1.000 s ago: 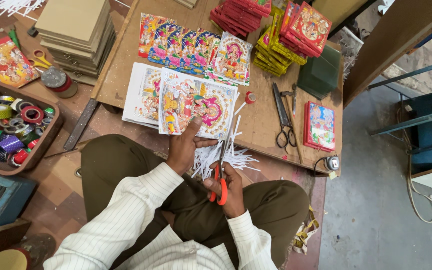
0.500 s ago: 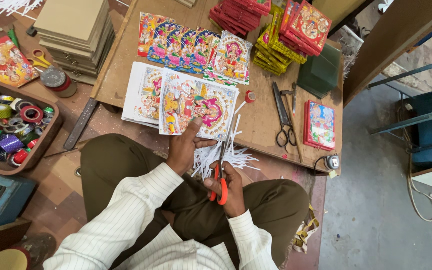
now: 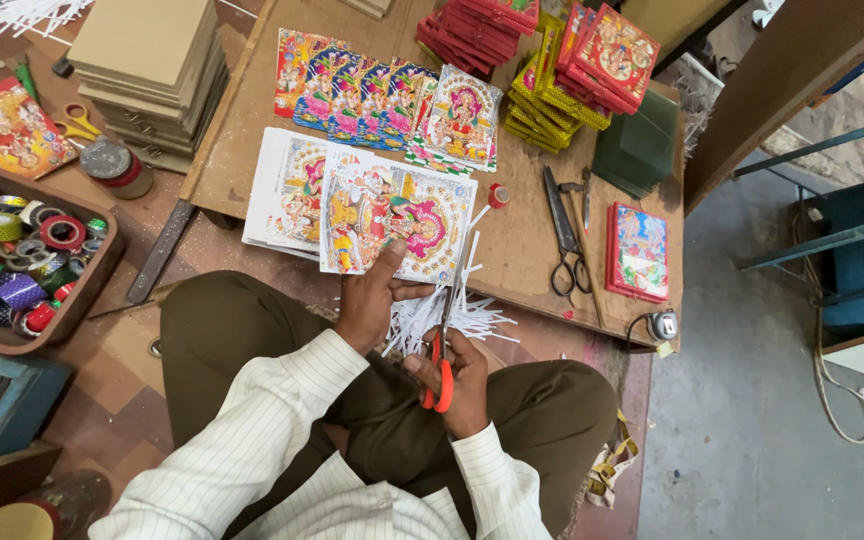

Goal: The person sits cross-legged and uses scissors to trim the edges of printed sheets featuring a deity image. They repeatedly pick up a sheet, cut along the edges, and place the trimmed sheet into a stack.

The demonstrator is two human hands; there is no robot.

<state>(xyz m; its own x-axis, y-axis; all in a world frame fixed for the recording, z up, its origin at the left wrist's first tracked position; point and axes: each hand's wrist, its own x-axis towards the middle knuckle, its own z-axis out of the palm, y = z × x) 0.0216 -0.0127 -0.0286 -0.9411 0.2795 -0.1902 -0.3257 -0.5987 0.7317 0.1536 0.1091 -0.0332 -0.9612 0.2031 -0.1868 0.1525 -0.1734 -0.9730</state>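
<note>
Printed sheet [image 3: 397, 222] lay at the near edge of the bench [image 3: 522, 250], atop a stack. Left hand [image 3: 370, 300] pinched its lower edge, thumb on top. Right hand [image 3: 462, 385], grip closed through red-handled scissors [image 3: 442, 345], blades aimed up the sheet's right margin. Blade tips hard to make out among white paper strips [image 3: 442, 318]. Pose unchanged from before.

Right hand [image 3: 464, 385] with orange scissors [image 3: 442, 350] at print [image 3: 397, 215]
</note>
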